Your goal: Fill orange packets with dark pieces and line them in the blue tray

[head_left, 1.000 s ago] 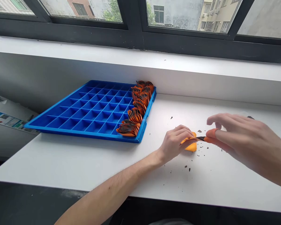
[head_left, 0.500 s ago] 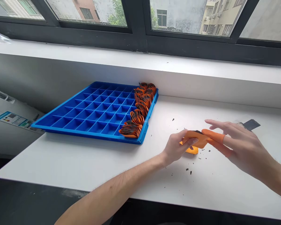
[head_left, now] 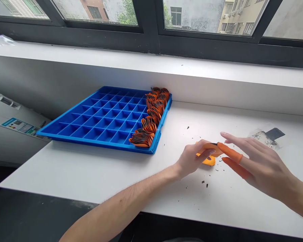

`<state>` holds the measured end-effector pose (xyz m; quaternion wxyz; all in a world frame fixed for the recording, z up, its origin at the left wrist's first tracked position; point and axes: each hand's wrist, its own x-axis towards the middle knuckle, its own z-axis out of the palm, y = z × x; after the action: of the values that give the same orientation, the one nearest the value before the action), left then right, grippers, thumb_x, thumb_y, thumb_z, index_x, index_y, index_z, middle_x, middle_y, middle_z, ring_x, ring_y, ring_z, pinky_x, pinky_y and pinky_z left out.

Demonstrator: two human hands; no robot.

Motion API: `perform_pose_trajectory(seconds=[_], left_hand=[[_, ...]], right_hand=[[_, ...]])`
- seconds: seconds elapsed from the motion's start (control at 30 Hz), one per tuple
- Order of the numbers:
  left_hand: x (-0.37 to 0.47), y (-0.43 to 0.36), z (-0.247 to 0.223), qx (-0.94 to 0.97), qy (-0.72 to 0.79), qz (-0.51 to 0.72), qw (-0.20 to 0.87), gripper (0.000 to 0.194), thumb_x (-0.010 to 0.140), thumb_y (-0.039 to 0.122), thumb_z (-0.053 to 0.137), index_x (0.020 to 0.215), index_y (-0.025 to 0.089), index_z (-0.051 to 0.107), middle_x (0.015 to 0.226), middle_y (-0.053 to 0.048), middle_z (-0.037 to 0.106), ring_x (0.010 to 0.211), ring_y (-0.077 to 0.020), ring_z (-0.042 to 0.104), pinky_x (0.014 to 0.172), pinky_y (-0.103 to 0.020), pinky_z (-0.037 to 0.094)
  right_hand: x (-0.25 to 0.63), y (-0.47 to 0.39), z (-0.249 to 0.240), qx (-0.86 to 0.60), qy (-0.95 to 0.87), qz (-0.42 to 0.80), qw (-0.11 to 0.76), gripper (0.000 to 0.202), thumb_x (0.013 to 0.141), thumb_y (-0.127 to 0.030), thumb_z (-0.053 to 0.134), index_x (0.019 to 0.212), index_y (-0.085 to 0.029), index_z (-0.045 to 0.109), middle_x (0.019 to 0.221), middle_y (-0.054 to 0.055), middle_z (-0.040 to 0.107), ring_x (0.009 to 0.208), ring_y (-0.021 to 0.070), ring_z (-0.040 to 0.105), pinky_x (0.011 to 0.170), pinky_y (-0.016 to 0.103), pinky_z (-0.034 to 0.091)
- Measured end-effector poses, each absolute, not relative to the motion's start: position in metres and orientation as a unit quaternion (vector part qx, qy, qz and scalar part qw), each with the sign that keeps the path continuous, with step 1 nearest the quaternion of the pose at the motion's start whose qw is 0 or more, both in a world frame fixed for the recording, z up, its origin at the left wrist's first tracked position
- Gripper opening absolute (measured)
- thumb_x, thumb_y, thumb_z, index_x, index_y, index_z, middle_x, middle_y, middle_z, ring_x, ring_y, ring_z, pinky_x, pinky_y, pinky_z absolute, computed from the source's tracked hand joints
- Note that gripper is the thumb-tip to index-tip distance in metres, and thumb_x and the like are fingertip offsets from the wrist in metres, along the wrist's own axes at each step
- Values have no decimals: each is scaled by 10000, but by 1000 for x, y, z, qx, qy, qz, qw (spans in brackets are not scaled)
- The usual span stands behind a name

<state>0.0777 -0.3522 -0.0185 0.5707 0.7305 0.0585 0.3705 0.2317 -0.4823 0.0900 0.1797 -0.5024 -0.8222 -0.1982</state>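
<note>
My left hand is closed on a thin orange sheet piece with a black strip along its top edge, held bent above the table. Orange finger cots cover the thumb and index finger of my right hand. Its fingers are spread; the index tip is at the right end of the sheet piece, and the thumb tip is apart, below it. Under my left hand lies a yellow-orange flat object, partly hidden.
A blue compartment tray stands to the left, with bundles of folded orange-and-black pieces along its right side. Black scraps dot the white table. Beyond my right hand are a clear plastic bag and a dark flat piece.
The orange sheet piece has tipped, so it now shows as a narrower, curved shape. My right thumb and index finger have parted from their grip at its right end.
</note>
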Motion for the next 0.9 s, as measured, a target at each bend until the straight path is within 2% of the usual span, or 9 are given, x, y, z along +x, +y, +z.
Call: perform_pose_trajectory(seconds=[0.13,0.27,0.4,0.5,0.63,0.77,0.83,0.9], left_hand=[[77,-352,-17,774,31,403,488,174,1030,308,517,1062,180,631,952,-46,759,827,-141,732,747,-251,609],[77,-351,-14,781,-1,430,453,175,1036,264,504,1102,159,627,1042,-95,759,931,-172,738,812,-287,606],[78,-351,-15,776,3,451,442,151,1020,242,541,1100,155,634,998,-81,765,875,-162,740,771,-267,601],[79,-352,-17,778,6,447,442,163,1023,262,537,1107,163,636,1012,-75,762,862,-152,736,767,-261,602],[78,-351,-17,781,2,430,452,189,1034,283,511,1128,163,623,1059,-89,752,907,-157,727,807,-288,608],[79,-351,-17,774,8,409,483,215,1035,334,503,1068,167,633,988,-75,751,880,-159,722,785,-281,606],[79,-352,-16,751,31,394,529,220,1026,357,513,1049,179,641,925,-50,737,806,-140,708,733,-259,604],[80,-352,-13,709,70,373,595,226,999,381,548,1030,180,645,886,-38,709,731,-124,680,654,-236,600]], right_hand=[[226,-484,90,-500,-822,-171,214,218,943,-21,617,1141,-112,630,1281,200,615,951,266,645,706,383,513],[222,-484,94,-526,-812,-122,222,220,988,-72,580,1201,-111,623,1345,189,580,979,235,630,771,377,529],[222,-486,99,-533,-802,-127,239,211,994,-72,575,1179,-154,635,1333,153,600,903,196,631,735,351,526],[222,-487,99,-535,-797,-132,247,213,994,-64,571,1175,-159,631,1306,146,623,924,198,647,730,344,530],[222,-486,95,-553,-798,-97,219,240,1026,-116,533,1238,-177,625,1360,127,606,1019,212,659,779,350,558],[224,-485,92,-568,-797,-38,199,262,1063,-214,472,1283,-229,614,1399,81,591,1066,213,662,816,354,585],[225,-487,90,-579,-784,-13,223,300,1069,-239,466,1345,-273,577,1373,47,612,1076,197,665,851,336,585],[226,-488,88,-605,-751,-10,266,325,1073,-276,476,1392,-298,535,1281,25,663,994,172,681,843,307,581]])
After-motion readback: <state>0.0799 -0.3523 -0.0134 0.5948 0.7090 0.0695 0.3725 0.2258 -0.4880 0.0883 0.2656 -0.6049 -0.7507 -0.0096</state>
